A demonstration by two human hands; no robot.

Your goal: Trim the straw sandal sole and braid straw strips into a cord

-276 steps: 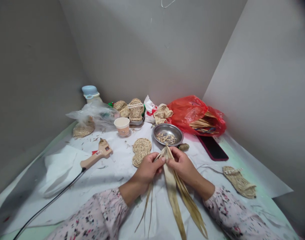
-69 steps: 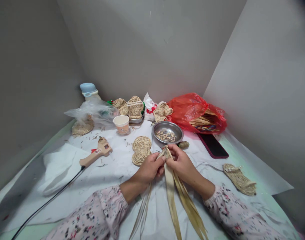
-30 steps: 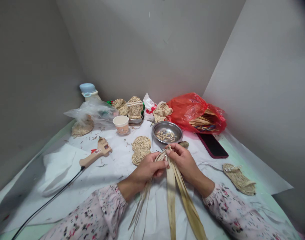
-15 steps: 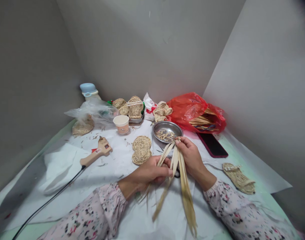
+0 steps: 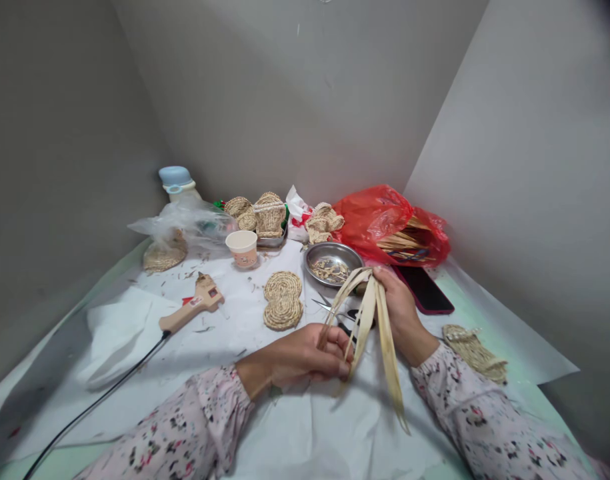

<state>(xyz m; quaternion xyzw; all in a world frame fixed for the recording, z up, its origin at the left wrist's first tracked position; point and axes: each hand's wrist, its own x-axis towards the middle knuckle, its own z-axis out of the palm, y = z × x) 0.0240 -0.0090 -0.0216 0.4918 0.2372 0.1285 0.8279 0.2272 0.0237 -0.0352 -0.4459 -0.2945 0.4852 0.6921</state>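
Observation:
Pale dried straw strips (image 5: 367,310) hang in a loose bunch between my hands. My right hand (image 5: 397,303) is closed on their gathered top end. Lower down, my left hand (image 5: 317,353) is closed on some strips, which arch over from the top. One wider strip hangs free below the right hand. Behind the strips lies a pair of scissors (image 5: 329,307) with dark handles, partly covered. A woven straw sole shape (image 5: 283,300), made of two coils, rests flat beyond my left hand. The steel bowl (image 5: 317,249) just past the strips holds straw scraps.
A glue gun (image 5: 195,307) with a black cord lies at left, near white tissue (image 5: 117,327). A paper cup (image 5: 242,250) and woven pieces (image 5: 271,217) stand at the back. The red bag (image 5: 375,217), phone (image 5: 425,290) and a small woven slipper (image 5: 475,353) are at right.
My right hand has moved right with the top of the bunch. The strips now arch more toward my left hand, which has shifted slightly right and down. More of the scissors shows.

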